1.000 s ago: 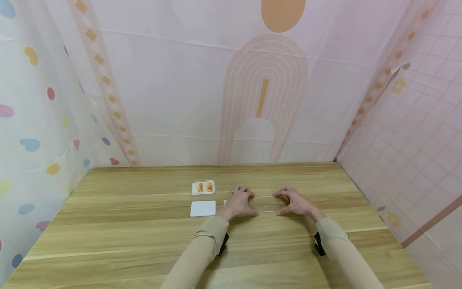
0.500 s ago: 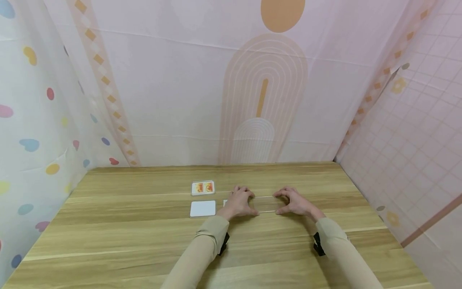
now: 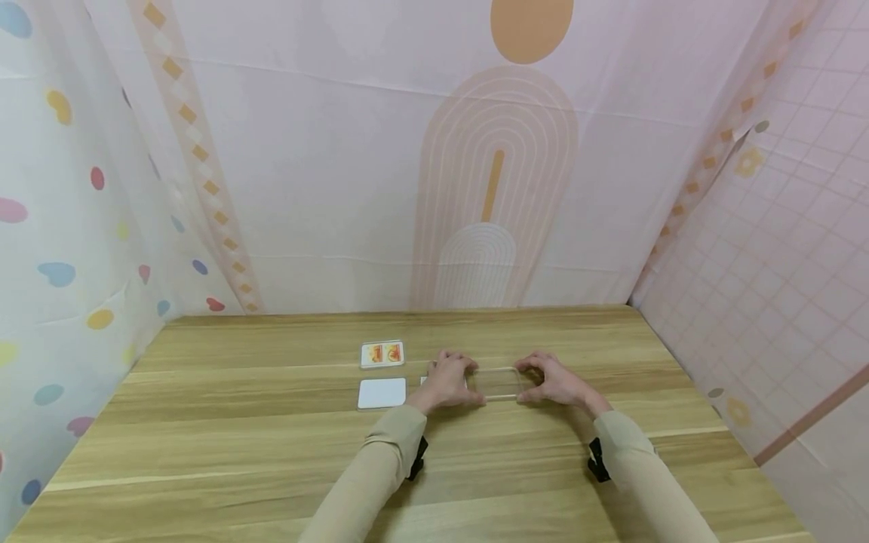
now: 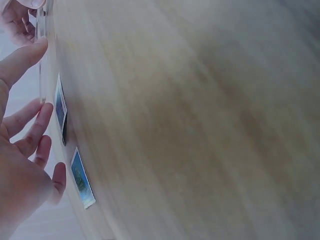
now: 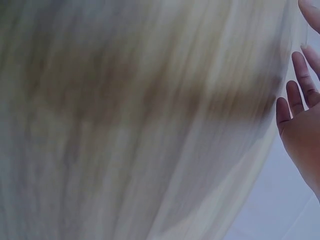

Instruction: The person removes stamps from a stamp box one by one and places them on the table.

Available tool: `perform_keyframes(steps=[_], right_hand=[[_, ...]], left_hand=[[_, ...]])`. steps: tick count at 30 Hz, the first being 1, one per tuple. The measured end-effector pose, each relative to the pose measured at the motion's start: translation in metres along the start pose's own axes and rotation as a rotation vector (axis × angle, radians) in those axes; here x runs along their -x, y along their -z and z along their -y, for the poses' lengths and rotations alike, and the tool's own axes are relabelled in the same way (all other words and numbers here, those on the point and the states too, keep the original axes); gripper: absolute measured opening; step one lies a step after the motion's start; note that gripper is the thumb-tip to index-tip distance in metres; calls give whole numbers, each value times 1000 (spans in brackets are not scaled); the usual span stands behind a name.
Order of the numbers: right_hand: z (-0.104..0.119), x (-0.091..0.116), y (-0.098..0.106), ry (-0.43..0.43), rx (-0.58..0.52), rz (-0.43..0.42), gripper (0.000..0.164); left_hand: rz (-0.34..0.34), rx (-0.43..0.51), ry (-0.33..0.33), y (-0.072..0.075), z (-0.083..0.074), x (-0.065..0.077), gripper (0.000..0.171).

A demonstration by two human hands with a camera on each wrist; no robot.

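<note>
Between my two hands is a clear, see-through rectangular case [image 3: 501, 397] with pale edges, close over the wooden table. My left hand [image 3: 446, 381] pinches its left end between thumb and fingers, and my right hand [image 3: 553, 380] pinches the right end the same way. In the left wrist view the thin side of the clear case runs between the thumb and fingertips of my left hand [image 4: 25, 135]. Just left of that hand, the corner of a white card [image 3: 424, 380] peeks out, the rest hidden. In the right wrist view only part of my right hand [image 5: 305, 110] shows.
A card with orange pictures [image 3: 382, 354] and a plain white card [image 3: 382, 393], both with clear borders, lie left of my hands. Two blue picture cards [image 4: 82, 180] appear in the left wrist view. Patterned curtains [image 3: 326, 188] enclose the wooden table [image 3: 237, 437].
The clear case's edges look thicker and brighter than before, its rounded corners now showing. Both hands keep their pinch and have barely moved. The cards on the left stay put.
</note>
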State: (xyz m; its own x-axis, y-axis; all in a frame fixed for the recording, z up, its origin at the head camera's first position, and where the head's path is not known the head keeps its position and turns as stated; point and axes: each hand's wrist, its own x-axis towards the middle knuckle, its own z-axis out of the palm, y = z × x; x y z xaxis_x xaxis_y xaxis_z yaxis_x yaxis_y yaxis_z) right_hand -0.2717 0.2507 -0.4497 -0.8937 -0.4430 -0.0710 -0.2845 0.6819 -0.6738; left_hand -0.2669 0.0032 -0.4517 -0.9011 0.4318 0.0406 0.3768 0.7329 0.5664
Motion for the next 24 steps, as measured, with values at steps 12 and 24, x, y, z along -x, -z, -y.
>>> perform_keyframes(steps=[12,24], right_hand=[[11,-2,-2,-15,-48,-14,64],[20,-7,-8,57,-33,-47,63]], left_hand=[[-13,-4,4,5,5,3,67],[-62,-19,-12,15,11,9,67]])
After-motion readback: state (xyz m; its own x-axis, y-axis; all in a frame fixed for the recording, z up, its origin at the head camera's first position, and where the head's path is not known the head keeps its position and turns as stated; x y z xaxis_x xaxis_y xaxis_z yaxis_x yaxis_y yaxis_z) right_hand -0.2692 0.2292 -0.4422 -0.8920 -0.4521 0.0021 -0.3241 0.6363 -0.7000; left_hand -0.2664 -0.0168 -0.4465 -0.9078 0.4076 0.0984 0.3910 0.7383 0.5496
